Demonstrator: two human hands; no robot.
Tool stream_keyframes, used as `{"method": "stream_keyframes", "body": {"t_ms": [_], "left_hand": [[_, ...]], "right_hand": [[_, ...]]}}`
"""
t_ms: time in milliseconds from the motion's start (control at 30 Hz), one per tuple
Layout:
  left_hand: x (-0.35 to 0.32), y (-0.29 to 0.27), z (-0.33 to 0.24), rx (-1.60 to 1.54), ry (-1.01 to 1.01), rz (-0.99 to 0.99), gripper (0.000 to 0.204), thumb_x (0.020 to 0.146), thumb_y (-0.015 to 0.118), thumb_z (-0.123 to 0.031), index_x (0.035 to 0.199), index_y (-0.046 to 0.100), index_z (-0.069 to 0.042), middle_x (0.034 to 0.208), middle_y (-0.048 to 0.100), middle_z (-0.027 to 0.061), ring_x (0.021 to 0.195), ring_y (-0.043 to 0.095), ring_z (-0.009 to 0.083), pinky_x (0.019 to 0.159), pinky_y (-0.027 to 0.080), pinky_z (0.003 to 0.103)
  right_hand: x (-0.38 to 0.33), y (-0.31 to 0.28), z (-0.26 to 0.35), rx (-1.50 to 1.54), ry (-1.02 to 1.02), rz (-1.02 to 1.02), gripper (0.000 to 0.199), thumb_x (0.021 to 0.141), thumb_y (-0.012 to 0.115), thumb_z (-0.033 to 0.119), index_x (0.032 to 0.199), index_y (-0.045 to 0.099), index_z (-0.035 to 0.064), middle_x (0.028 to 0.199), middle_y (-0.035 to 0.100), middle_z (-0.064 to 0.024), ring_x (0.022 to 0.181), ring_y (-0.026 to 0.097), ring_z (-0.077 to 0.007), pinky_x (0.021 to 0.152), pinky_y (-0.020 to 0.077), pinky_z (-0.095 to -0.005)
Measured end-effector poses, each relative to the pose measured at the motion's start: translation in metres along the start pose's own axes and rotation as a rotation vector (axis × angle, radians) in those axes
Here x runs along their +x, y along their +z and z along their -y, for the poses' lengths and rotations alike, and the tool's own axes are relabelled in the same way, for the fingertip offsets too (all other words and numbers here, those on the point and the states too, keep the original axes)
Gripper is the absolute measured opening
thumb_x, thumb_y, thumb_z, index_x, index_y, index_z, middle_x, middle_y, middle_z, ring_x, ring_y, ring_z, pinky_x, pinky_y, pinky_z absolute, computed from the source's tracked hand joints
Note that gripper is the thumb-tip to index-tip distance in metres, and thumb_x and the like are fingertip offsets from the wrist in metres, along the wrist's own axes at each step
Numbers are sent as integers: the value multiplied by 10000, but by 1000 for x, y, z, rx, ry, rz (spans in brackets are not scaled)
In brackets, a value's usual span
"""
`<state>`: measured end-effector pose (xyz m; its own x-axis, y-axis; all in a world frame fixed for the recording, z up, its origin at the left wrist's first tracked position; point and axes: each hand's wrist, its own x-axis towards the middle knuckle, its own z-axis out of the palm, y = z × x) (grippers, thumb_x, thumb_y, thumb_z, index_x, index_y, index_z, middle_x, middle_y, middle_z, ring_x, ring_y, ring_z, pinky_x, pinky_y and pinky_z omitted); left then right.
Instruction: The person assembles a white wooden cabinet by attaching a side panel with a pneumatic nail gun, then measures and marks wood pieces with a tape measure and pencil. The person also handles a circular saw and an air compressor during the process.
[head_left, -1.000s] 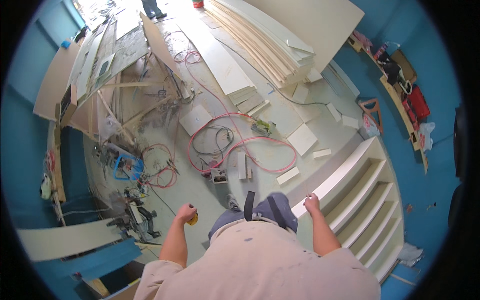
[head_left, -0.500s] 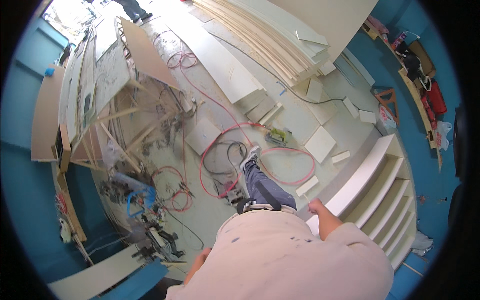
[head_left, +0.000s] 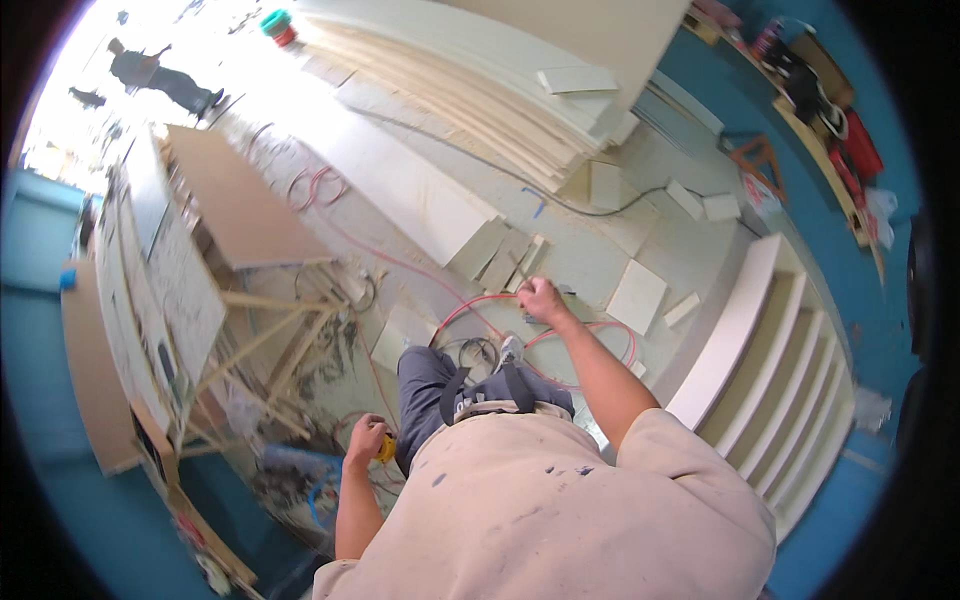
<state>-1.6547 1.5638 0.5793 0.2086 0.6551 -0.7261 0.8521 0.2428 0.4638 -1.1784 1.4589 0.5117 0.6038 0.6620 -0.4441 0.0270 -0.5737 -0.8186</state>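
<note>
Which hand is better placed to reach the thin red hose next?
Probably the right hand, extended toward the red hose, though holding a thin stick; the left hand hangs back with a yellow object.

Rounded yellow tool, thin tilted stick, both handheld

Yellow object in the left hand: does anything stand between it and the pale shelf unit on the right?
Yes, in this head view the person's beige shirt and bare right forearm lie between the yellow object and the pale shelf unit.
</note>
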Motion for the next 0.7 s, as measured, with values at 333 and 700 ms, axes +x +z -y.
{"method": "stream_keyframes", "body": {"t_ms": [333,700], "left_hand": [[279,-105,-44,474,388,310,368,770,526,-165,1040,627,63,922,648,240,864,604,310,776,478,419],[462,-179,-161,822,417,551,347,769,530,-183,994,656,49,909,657,227,836,609,284,753,478,421]], "right_hand": [[-152,-27,-203,-296,1047,-217,373,836,541,219,1134,627,13,1120,646,-238,1077,630,-345,883,512,-428],[-106,167,83,119,724,-486,298,756,567,271,872,685,24,862,680,-194,814,657,-355,743,500,-453]]}}
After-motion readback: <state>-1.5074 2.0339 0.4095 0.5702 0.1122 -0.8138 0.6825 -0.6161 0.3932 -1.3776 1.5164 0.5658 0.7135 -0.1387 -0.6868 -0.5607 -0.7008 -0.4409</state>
